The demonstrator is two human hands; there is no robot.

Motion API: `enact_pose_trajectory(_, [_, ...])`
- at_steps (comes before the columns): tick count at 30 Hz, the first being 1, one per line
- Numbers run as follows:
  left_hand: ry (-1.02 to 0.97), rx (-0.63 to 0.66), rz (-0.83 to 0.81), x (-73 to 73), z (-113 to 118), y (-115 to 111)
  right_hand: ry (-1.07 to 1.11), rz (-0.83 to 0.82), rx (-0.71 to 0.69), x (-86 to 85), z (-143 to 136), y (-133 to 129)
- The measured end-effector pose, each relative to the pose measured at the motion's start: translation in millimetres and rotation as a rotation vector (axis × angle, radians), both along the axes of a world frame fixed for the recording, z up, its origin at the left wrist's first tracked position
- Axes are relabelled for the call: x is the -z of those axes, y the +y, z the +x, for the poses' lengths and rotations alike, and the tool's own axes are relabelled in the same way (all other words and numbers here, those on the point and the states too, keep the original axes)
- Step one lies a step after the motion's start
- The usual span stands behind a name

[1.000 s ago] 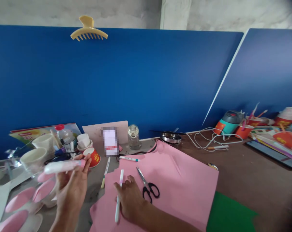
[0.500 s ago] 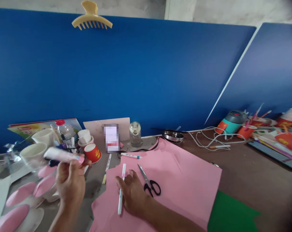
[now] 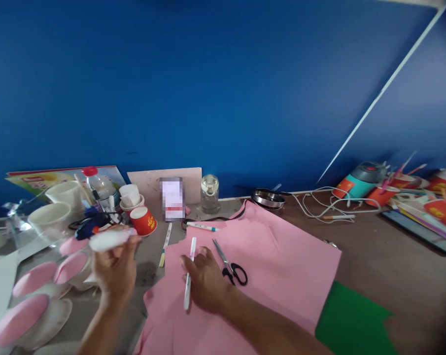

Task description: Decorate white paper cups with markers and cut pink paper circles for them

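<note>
My left hand is raised at the left, its fingers closed on a blurred white piece with a pink edge; its kind I cannot make out. On the large pink paper, my right hand rests with a white marker between thumb and fingers. The marker has a pink band near its upper end. Just right of that hand lie black-handled scissors, their blades slightly apart. A second marker lies along the paper's top edge. Several pink-topped white pieces sit left of my left hand.
Behind are a red paper cup, white cups, a phone-like screen and a glass jar. A brush lies left of the paper. Green paper, a white cable and a tablet are rightward.
The view has tipped downward, so the hair clip on the partition is gone from sight. My left hand has turned the white piece. My right hand keeps its hold on the marker.
</note>
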State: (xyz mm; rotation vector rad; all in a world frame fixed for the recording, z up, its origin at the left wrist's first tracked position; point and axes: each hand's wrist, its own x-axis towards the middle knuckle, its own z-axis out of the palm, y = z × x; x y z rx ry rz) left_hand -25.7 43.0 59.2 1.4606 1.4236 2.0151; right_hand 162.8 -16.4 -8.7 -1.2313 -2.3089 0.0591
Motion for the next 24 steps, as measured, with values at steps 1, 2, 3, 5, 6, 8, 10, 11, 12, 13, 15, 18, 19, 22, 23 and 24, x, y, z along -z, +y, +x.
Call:
enact_pose_trajectory(1, [-0.03,0.021,-0.012,4.0,2,0,0.004,-0.007,-0.001,-0.9,1,0])
enact_pose_trajectory(2, [-0.051,0.029,-0.043,8.1,4,0,0.007,-0.019,-0.004,-1.7,1,0])
enact_pose_trajectory(3, [-0.055,0.044,-0.076,12.2,6,0,0.013,-0.028,-0.005,-2.5,2,0])
enact_pose_trajectory(5, [-0.02,0.047,-0.158,19.5,10,-1,0.029,-0.036,-0.004,-2.7,3,1])
enact_pose_trajectory(6, [-0.002,0.047,-0.198,22.6,12,-2,0.042,-0.031,-0.002,-2.2,3,1])
enact_pose_trajectory(8, [0.052,0.04,-0.27,27.6,15,-3,0.075,-0.011,0.005,-0.5,3,1])
enact_pose_trajectory(10, [0.126,0.087,-0.35,31.6,18,-4,0.107,0.011,0.008,0.2,2,1])
enact_pose_trajectory(11, [0.16,0.134,-0.388,33.7,19,-4,0.122,0.025,0.008,-0.4,2,1])
enact_pose_trajectory(12, [0.196,0.182,-0.425,35.9,20,-4,0.141,0.042,0.011,-1.7,3,1])
enact_pose_trajectory(13, [0.237,0.223,-0.456,38.4,22,-4,0.165,0.064,0.018,-3.7,3,1])
enact_pose_trajectory(15, [0.334,0.281,-0.485,43.7,24,-4,0.23,0.115,0.051,-8.8,6,1])
enact_pose_trajectory(18, [0.386,0.345,-0.496,49.6,27,-4,0.284,0.148,0.078,-13.9,10,1])
enact_pose_trajectory(19, [0.363,0.367,-0.496,50.4,27,-4,0.28,0.141,0.073,-13.9,10,1])
enact_pose_trajectory(22, [0.283,0.398,-0.485,49.0,28,-4,0.233,0.081,0.038,-9.5,8,2])
enact_pose_trajectory(23, [0.271,0.394,-0.482,47.7,28,-4,0.214,0.057,0.029,-7.4,6,2])
enact_pose_trajectory(24, [0.256,0.391,-0.478,46.0,29,-2,0.196,0.037,0.021,-5.6,5,2])
